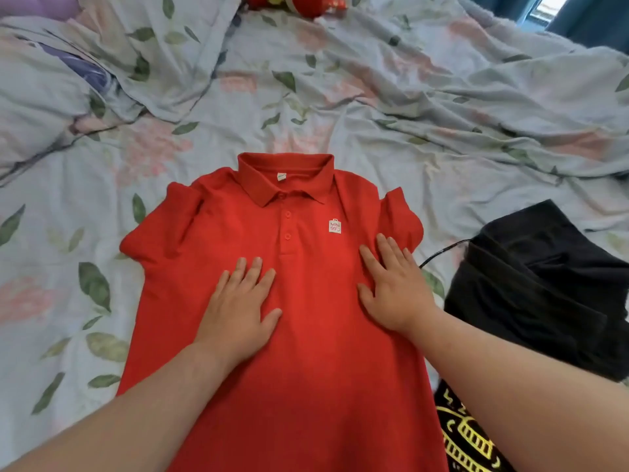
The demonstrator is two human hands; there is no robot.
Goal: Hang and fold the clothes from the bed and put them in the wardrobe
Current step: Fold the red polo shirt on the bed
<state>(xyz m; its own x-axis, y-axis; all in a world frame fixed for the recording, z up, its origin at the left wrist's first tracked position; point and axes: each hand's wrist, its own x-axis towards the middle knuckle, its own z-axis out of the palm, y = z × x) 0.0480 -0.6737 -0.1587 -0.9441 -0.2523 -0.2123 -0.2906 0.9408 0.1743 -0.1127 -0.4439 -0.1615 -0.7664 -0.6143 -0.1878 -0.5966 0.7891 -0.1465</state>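
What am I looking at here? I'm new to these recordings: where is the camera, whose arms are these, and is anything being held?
There is no machine here. The one picture comes from a wide-angle camera worn on a person's head, looking forward and down, so the two bare arms reaching in from the bottom are the wearer's own. A red polo shirt lies face up, collar away from the viewer, on a bed covered in floral bedding. The left hand and right hand both rest flat on the shirt's chest with fingers straight; nothing is gripped. It looks like smoothing before folding. To the right lies a black garment, and by the right arm a black fabric with a yellow print.
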